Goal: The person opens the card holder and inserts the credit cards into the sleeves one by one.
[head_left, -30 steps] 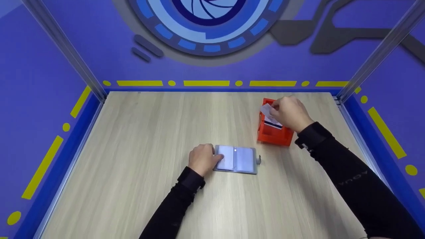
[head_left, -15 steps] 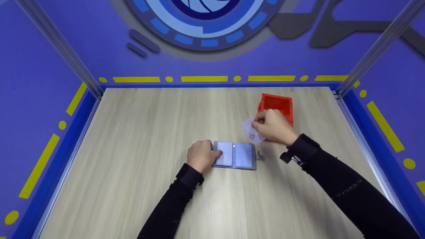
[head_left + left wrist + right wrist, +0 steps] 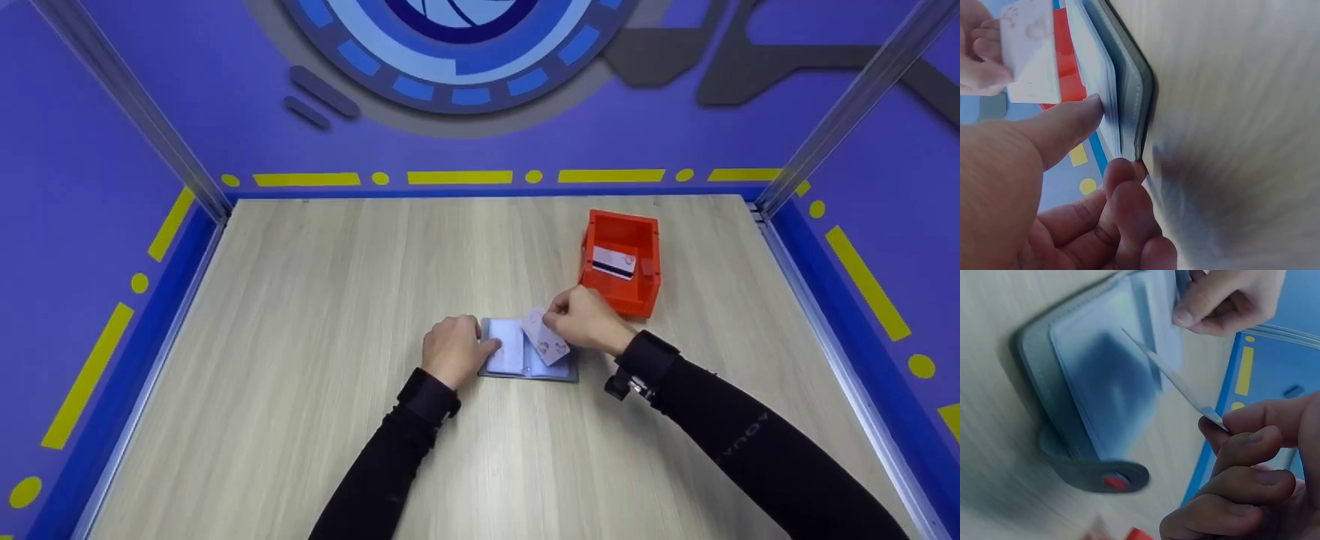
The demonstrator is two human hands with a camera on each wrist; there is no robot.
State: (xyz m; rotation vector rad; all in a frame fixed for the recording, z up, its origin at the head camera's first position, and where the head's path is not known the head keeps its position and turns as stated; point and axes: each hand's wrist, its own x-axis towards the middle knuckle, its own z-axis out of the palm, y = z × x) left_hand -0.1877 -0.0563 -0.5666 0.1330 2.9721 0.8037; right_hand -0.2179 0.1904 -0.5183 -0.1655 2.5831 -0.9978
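Note:
A grey card holder [image 3: 505, 356] lies spread on the table, its clear plastic sleeves facing up. My left hand [image 3: 452, 351] holds its left side, the thumb [image 3: 1075, 121] on the sleeves and the fingers at the cover's edge. Between thumb and forefinger, my right hand [image 3: 592, 321] pinches a pale card [image 3: 546, 339] with small printed figures. That card hangs tilted over the right-hand sleeves, apart from them in the right wrist view. A strap [image 3: 1086, 475] with a red-centred snap sticks out from the holder's right edge.
Behind my right hand stands a red plastic bin [image 3: 636, 306]. Inside it lies another white card [image 3: 613, 262] with a black stripe. Blue panels [image 3: 465, 161] wall the wooden table [image 3: 315, 300] at the back and sides.
My right hand has lifted the card out of the red bin and carried it left and nearer, over the card holder. My left hand has stayed on the holder.

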